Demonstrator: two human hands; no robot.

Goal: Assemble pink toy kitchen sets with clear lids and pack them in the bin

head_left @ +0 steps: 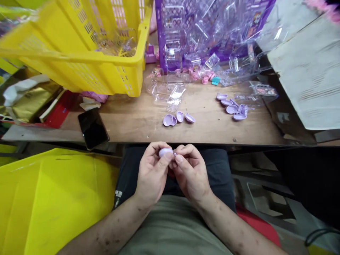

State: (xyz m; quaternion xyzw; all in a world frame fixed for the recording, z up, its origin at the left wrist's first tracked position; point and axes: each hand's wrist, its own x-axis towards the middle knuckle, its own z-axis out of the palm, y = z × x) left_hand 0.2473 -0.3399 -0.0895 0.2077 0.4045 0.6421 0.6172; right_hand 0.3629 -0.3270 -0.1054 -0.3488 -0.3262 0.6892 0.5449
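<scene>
Over my lap, just in front of the table edge, my left hand (154,171) pinches a small oval lilac plastic piece (165,152) between thumb and fingers. Close beside it, my right hand (190,170) has thumb and forefinger closed on a tiny lilac part (175,154) at the oval piece's right end. Whether the two parts are joined I cannot tell. On the table ahead lie several loose lilac oval shells (168,120). Farther right is a second cluster of lilac oval shells (232,109) with a lilac spiky bit among them.
A yellow crate (106,71) stands at the back left, beside a purple basket (160,39) full of clear plastic packs. Clear trays (170,92) lie in front of it. A black phone (92,128) overhangs the table's front edge. White board (310,71) is at the right.
</scene>
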